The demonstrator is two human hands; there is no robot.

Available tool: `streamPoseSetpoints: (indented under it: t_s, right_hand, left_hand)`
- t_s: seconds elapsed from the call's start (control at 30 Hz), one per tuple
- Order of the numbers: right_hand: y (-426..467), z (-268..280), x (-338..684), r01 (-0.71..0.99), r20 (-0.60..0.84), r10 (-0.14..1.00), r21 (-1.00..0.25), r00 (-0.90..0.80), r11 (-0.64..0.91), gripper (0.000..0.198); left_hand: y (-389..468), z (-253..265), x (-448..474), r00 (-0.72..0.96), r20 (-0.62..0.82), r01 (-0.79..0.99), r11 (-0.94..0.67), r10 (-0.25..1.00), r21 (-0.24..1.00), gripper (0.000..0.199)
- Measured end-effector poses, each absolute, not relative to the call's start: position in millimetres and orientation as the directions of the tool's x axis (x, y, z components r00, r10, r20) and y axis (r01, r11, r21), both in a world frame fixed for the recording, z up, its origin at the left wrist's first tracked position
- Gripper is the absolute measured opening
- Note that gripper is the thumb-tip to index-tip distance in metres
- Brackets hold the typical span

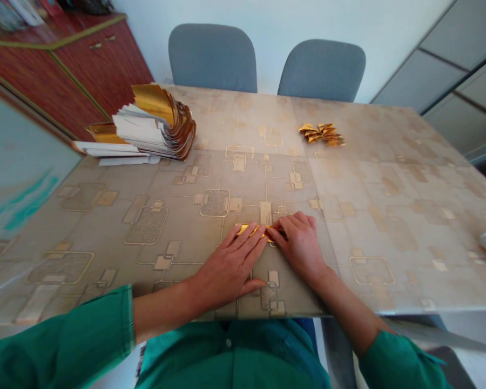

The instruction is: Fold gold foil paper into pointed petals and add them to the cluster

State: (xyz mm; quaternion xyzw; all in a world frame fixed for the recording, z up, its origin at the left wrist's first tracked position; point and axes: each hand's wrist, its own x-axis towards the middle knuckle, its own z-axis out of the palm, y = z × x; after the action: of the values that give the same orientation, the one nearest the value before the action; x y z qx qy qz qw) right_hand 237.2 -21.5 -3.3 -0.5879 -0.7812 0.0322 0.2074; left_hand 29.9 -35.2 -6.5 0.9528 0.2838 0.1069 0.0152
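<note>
Patterned tablecloth, near side: gold foil strip lies flat, long axis running left to right; left hand rests flattened across it, not grasping; right hand, equally near, pinches its right end

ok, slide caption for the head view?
Left hand laid over a gold strip, right hand at one end; folded gold piece and paper stack beyond.
</note>
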Motion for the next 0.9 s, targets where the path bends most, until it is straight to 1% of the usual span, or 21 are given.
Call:
streamPoseSetpoints:
  t_s: [0.1,0.3,0.5,0.9]
  right_hand:
    - [-21.1,-3.1,236.9,0.909,0.294,0.927,-0.274,-0.233,0.315,0.031]
    - [-20.6,-2.0,236.0,0.917,0.286,0.921,-0.222,-0.263,0.331,0.028]
    - [-19.3,-3.2,235.8,0.918,0.309,0.909,-0.194,-0.278,0.347,0.028]
    - [-17.3,-6.1,237.5,0.923,0.320,0.900,-0.145,-0.297,0.356,0.027]
  left_hand:
    - [-37.8,-12.0,28.4,0.819,0.148,0.545,-0.832,0.554,0.101,0.088]
    - [-37.3,-10.8,26.9,0.810,0.127,0.561,-0.819,0.573,0.119,0.091]
    - [-38.6,-10.5,26.2,0.812,0.134,0.557,-0.823,0.568,0.117,0.089]
    - [-39.0,-14.3,26.9,0.813,0.101,0.552,-0.814,0.573,0.181,0.090]
